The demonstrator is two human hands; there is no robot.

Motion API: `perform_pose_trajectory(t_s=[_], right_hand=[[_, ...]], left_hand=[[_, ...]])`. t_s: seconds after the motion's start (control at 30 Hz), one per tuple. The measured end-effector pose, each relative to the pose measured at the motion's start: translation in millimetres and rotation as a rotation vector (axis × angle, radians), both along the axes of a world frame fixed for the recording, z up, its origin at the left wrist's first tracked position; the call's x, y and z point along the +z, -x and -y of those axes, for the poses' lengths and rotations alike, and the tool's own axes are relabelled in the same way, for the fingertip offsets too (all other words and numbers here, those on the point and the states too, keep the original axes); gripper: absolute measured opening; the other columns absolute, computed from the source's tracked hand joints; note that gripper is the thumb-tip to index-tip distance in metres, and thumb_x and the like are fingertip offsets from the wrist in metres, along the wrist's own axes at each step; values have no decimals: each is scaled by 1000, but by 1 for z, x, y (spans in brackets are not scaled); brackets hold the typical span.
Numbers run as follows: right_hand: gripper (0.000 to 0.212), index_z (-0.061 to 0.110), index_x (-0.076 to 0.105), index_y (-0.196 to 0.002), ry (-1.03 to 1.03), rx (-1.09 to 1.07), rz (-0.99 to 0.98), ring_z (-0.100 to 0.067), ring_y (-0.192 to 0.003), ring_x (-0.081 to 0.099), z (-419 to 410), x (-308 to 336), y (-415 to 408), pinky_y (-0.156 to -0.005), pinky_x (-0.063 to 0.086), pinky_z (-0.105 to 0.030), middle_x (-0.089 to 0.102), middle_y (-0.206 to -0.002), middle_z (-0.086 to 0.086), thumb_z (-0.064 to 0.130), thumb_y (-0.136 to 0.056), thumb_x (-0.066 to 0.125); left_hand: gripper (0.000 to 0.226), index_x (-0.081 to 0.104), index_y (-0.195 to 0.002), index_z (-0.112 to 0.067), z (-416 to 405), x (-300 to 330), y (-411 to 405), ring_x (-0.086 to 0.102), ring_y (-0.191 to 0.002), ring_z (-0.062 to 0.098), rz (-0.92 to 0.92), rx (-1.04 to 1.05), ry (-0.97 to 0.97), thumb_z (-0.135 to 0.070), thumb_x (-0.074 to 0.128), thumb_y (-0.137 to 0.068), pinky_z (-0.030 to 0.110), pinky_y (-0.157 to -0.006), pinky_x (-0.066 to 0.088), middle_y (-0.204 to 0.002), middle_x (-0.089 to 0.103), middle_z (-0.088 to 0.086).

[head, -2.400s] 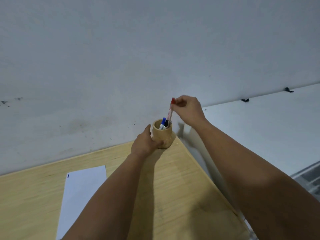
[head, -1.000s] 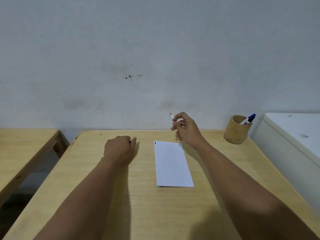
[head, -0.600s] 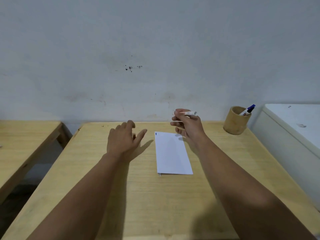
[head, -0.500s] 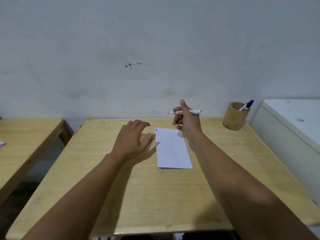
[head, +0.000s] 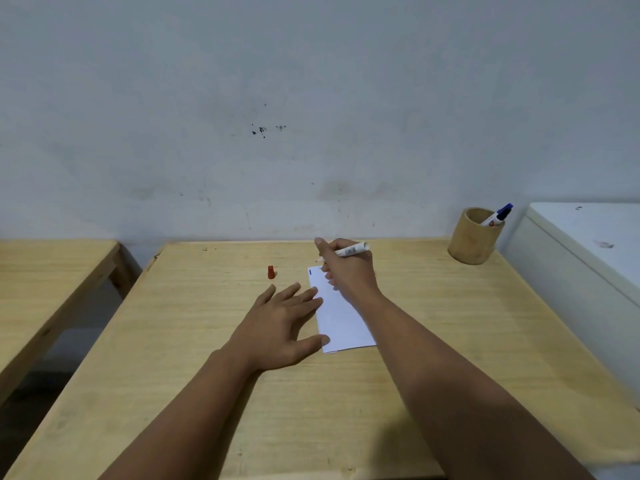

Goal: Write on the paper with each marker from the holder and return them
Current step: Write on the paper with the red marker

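Gripping the uncapped marker (head: 349, 251) in a writing hold, the right hand (head: 348, 270) poises its tip at the top edge of the paper (head: 341, 323). The left hand (head: 282, 323) lies flat and open, fingertips pinning the sheet's left edge to the counter (head: 207, 341). The red cap (head: 270, 272) stands apart. Paper this thin likely slides and buckles, so light pressure suits; the holder (head: 472, 239) waits far right.

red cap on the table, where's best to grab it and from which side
Pinch the red cap across its sides, coming from above. It appears to stand upright and alone on the table, just beyond the left hand, with bare wood all around.
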State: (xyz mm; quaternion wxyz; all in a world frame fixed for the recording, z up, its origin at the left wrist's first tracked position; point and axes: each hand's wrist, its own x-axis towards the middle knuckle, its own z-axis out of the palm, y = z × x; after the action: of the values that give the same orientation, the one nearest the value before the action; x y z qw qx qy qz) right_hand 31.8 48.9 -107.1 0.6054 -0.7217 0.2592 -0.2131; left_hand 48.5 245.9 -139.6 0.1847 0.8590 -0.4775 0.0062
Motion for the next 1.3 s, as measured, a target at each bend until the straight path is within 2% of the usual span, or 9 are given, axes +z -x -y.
perform_pose_trajectory(t_s=[0.13, 0.23, 0.43, 0.77, 0.93, 1.03, 1.1, 1.2, 1.3], right_hand=[[29, 18, 67, -71, 56, -29, 1, -16, -56, 72, 1, -21, -4, -60, 61, -33, 79, -71, -6, 36, -93, 73], [25, 14, 68, -74, 68, -13, 4, -17, -58, 74, 4, -26, -5, -60, 60, -33, 80, -73, -6, 31, -92, 71], [27, 10, 69, -76, 84, 20, -14, -16, -58, 73, 4, -30, -4, -64, 58, -34, 79, -71, -5, 34, -88, 71], [27, 18, 72, -75, 188, 36, -41, -15, -62, 78, 3, -31, -7, -76, 67, -50, 79, -70, 0, 43, -86, 72], [24, 16, 68, -70, 179, 34, -47, -20, -64, 79, 3, -30, -8, -76, 67, -55, 77, -67, -3, 37, -82, 69], [25, 18, 66, -69, 131, 28, -30, -21, -62, 77, 4, -29, -8, -72, 66, -49, 78, -68, -4, 37, -84, 70], [28, 16, 65, -71, 41, 33, 8, -19, -57, 72, 4, -29, -7, -64, 61, -41, 77, -70, -8, 35, -89, 75], [42, 4, 58, -76, -63, 75, 74, -21, -56, 62, 3, -24, -4, -60, 50, -35, 71, -74, -26, 37, -91, 80], [50, 0, 57, -84, -116, 116, 84, -18, -49, 51, 3, -9, -1, -49, 43, -27, 57, -55, -7, 43, -92, 83]], left_hand=[[80, 41, -154, -37, 0, 1, 1, 13, -156, 5, -15, -1, -3, -78, 47, -86, 48, -127, 12, -165, 27, -20], [88, 34, -158, -33, 1, 2, 3, 12, -156, 4, -15, 43, -15, -83, 43, -85, 46, -128, 11, -168, 23, -13], [103, 28, -160, -28, 1, 2, 6, 11, -157, 9, 11, 99, -57, -91, 37, -80, 43, -129, 8, -170, 20, -5], [102, 30, -160, -29, 2, 4, 6, 10, -157, 7, -1, 105, -52, -90, 41, -79, 43, -129, 7, -170, 20, -6], [102, 28, -160, -30, 2, 4, 6, 9, -157, 6, -2, 109, -40, -90, 42, -79, 41, -129, 6, -170, 19, -7], [100, 30, -159, -31, 2, 6, 8, 12, -157, 7, -6, 94, -40, -89, 44, -79, 42, -128, 10, -169, 23, -6], [88, 40, -154, -34, 1, 9, 10, 28, -152, 11, -69, 105, 107, -81, 53, -81, 40, -123, 26, -163, 36, -5], [57, 55, -141, -29, 2, 15, -5, 51, -121, 20, 3, 330, 511, -50, 67, -90, 35, -94, 49, -132, 54, -1], [50, 56, -144, -23, 6, 19, -37, 50, -121, 28, -23, 521, 442, -34, 64, -96, 39, -88, 50, -134, 54, 6]])
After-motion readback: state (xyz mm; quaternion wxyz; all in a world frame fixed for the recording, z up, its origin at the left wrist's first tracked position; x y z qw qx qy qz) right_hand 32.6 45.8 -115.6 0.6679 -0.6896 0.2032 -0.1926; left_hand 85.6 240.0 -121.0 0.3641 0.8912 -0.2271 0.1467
